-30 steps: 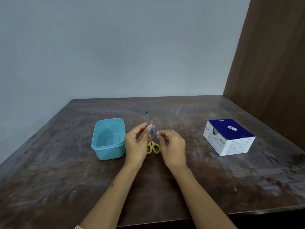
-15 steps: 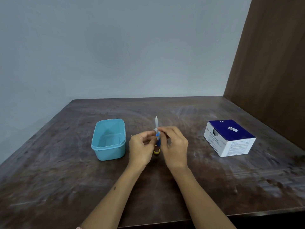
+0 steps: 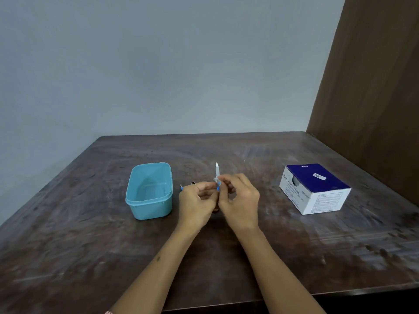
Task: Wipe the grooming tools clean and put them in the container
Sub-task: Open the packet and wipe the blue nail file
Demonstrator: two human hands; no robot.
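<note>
Blue-handled and pale-bladed, a slim nail file (image 3: 217, 172) stands nearly upright between a person's hands above the middle of the dark wooden table (image 3: 226, 257) — a second ago it leaned left with only a dark tip showing, and yellow-handled scissors lay in view beneath the hands; now the hands hide them. The left hand (image 3: 196, 203) is curled closed, pinching the file's handle, while the right hand (image 3: 240, 200) closes thumb and fingers on a small white wipe (image 3: 216, 179) wrapped round the blade's base. The change suggests wiping of this tool is under way, not finished. The teal container (image 3: 148, 191) sits empty just left of the hands — no tool is stowed yet. A blue-and-white box of alcohol swabs (image 3: 314, 189) rests well to the right. Small items just beyond the left hand are too small to identify.
</note>
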